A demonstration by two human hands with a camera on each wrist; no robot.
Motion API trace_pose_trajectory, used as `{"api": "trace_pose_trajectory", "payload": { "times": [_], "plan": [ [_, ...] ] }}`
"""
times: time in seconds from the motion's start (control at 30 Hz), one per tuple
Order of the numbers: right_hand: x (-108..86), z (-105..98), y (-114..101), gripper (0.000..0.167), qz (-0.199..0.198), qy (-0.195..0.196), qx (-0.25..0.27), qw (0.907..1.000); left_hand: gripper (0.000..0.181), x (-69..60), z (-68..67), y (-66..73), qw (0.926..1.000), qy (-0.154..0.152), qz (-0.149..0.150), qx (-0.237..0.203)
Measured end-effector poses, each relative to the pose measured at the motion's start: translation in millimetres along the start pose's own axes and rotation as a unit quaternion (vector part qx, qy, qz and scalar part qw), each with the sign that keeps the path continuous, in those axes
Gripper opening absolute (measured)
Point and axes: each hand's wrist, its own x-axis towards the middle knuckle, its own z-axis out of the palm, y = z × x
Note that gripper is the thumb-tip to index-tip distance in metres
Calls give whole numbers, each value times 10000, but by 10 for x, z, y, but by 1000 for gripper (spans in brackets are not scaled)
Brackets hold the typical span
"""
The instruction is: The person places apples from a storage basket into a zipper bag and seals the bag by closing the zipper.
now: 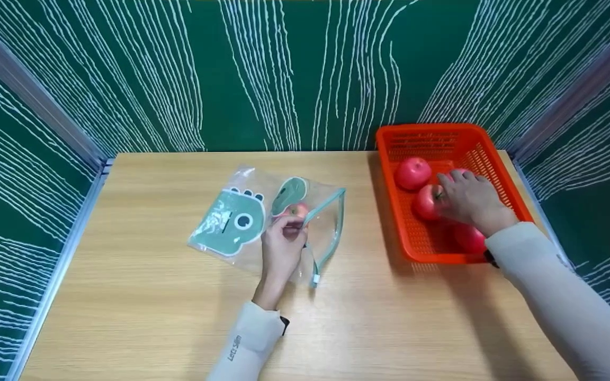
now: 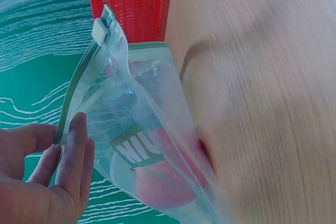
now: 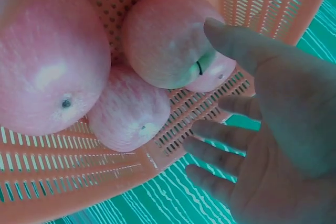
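In the head view a clear zip bag [image 1: 233, 219] with a green cartoon print lies on the table, its green-edged mouth parted toward the right. My left hand [image 1: 284, 246] pinches the rim of that mouth between thumb and fingers. One red apple [image 2: 170, 177] sits inside the bag, seen through the plastic. Over the red basket [image 1: 408, 238] reaches my right hand [image 1: 474, 203], beside an apple with a stem [image 3: 168, 38]. The right wrist view shows its thumb near this apple and the other fingers spread, not closed round it. Several apples [image 3: 128, 108] lie in the basket.
The basket has high perforated walls and stands at the table's back right. Wooden table [image 1: 141, 291] surface lies around the bag. Green panels with white wavy lines [image 1: 305, 74] rise behind and at both sides, with metal posts [image 1: 35, 79] at the corners.
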Motion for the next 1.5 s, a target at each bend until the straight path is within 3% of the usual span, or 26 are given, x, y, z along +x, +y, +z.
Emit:
{"api": "trace_pose_trajectory", "payload": {
  "times": [0.37, 0.53, 0.8, 1.1, 1.23, 1.5],
  "plan": [
    [100, 16, 63, 81, -99, -327, 308, 9989, 20, 2, 4, 5, 9998, -27, -195, -86],
    [111, -11, 44, 77, -78, -558, 594, 9966, 19, 21, 13, 0, 9999, 2, -95, -84],
    [185, -18, -19, 55, -256, -730, 311, 9965, 21, 56, 24, 9, 9997, -72, -158, -144],
    [223, -8, -59, 69, -143, -868, 258, 9958, 23, 103, 25, 31, 9994, -221, -283, 27],
    [239, -4, -57, 66, -170, -842, 267, 9959, 23, 111, 28, 27, 9993, -238, -279, 50],
    [290, -1, -36, 59, -583, -530, -63, 9969, 23, 99, 31, 29, 9992, -242, -332, 33]
  ]
}}
